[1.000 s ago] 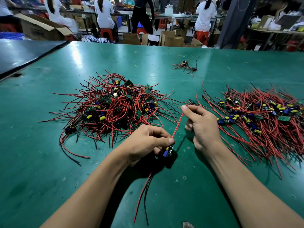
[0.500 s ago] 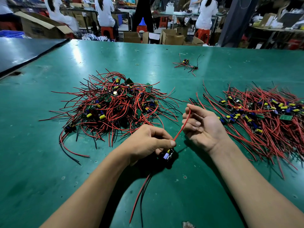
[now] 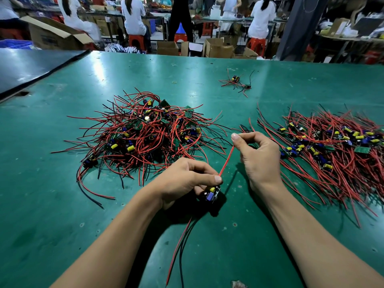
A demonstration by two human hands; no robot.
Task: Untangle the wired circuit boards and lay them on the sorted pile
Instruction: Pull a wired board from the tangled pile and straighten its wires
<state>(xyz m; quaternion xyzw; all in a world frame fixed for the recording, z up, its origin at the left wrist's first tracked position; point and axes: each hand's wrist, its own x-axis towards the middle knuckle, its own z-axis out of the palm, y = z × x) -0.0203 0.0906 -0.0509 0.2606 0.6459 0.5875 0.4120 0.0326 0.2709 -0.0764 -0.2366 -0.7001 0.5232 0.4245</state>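
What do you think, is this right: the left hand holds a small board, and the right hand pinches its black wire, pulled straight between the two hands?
Not quite. The head view shows that the wire pulled straight between the hands is red, not black. The rest is right: the left hand holds the small board and the right hand pinches that wire.

We are in a factory: heaps of wired boards (image 3: 143,134) on our green counter (image 3: 187,65), and past its far edge people in white (image 3: 133,17) on red stools (image 3: 136,41) by cardboard boxes (image 3: 219,50).
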